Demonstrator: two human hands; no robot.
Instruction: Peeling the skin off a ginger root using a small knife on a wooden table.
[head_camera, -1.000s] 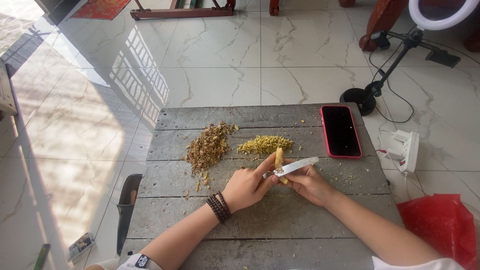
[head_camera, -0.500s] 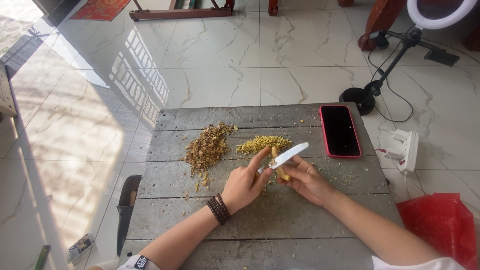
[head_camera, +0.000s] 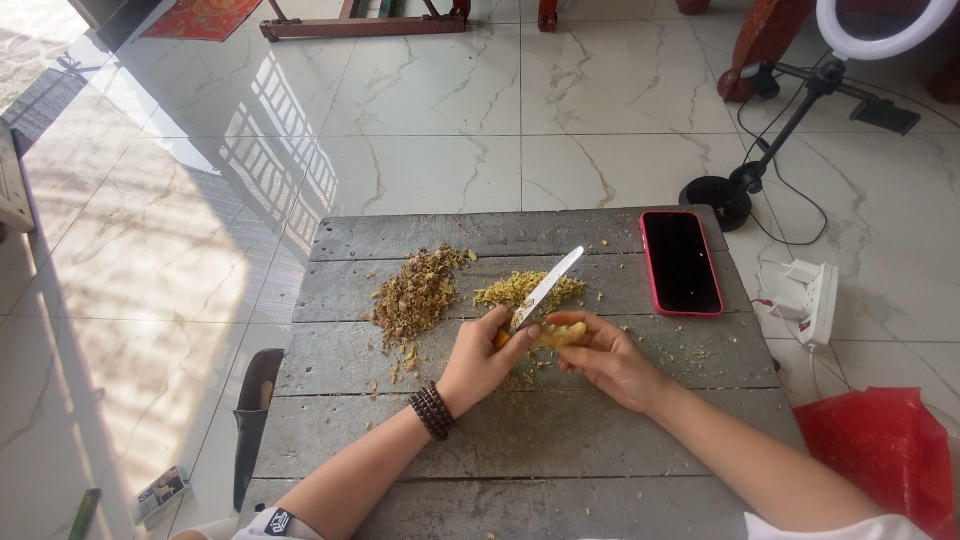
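**Two hands, a knife and a yellow root on a grey wooden table**

The left hand (head_camera: 480, 360) is closed around the handle of a knife (head_camera: 545, 290); its blade points toward 1 o'clock. The right hand (head_camera: 610, 358) pinches a small yellow root piece (head_camera: 555, 335) between thumb and fingers. The two hands are together over the middle of the wooden table (head_camera: 520, 450), and the blade base touches the root. The knife handle is hidden inside the fist.

At 11 o'clock from the hands lies a brownish pile of peelings (head_camera: 415, 295). At 12 o'clock, partly under the blade, lies a yellow-green pile of shavings (head_camera: 525, 290). At 2 o'clock a phone in a pink case (head_camera: 681, 262) lies flat with a dark screen.

On the floor at 8 o'clock there is a small flat box (head_camera: 160, 490) with a dark and white label, and beside it a green stick-shaped thing (head_camera: 84, 512), hard to make out. At 4 o'clock a red plastic bag (head_camera: 880, 455) is cut off by the edge; its content is not visible. At 3 o'clock lies a white power strip (head_camera: 815, 300).
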